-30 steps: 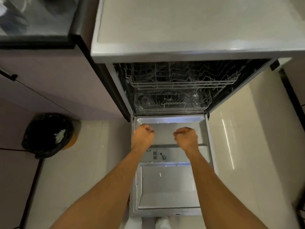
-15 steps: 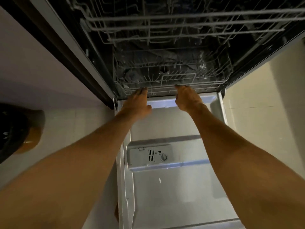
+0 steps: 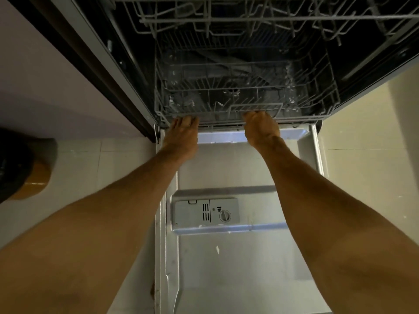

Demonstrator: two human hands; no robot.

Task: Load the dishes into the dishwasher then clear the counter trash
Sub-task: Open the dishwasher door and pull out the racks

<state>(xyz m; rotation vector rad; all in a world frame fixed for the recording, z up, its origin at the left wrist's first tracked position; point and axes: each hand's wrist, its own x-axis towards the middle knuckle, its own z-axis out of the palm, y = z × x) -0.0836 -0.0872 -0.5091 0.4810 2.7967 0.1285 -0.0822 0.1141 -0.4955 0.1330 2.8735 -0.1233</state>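
1. The left hand [image 3: 181, 134] is at the left of the front rim of the lower rack [image 3: 244, 96], fingers stretched forward to the wire. It cannot be told whether the tips hook it. If they only rest there, a pull would likely slip on that side.
2. The lower rack sits fully inside the dishwasher, its front rim just above the hinge of the open door [image 3: 226, 268]. Pulled harder on one side, it may skew and bind on its rails.
3. The right hand [image 3: 260, 128], right of the rack's centre, has its fingers clenched round the front handle wire. With a sharp tug the rack could shoot out over the door in front of it.
4. Well left of the rack, a dark bin [image 3: 20, 164] is cut off by the frame edge, so its contents cannot be seen.
5. Deep inside the rack the tub is dim. A few pale flecks show among the wires, but what they are cannot be made out.
6. Above the rack, the upper rack [image 3: 249, 19] is cropped at the top. No dishes or counter are in view.
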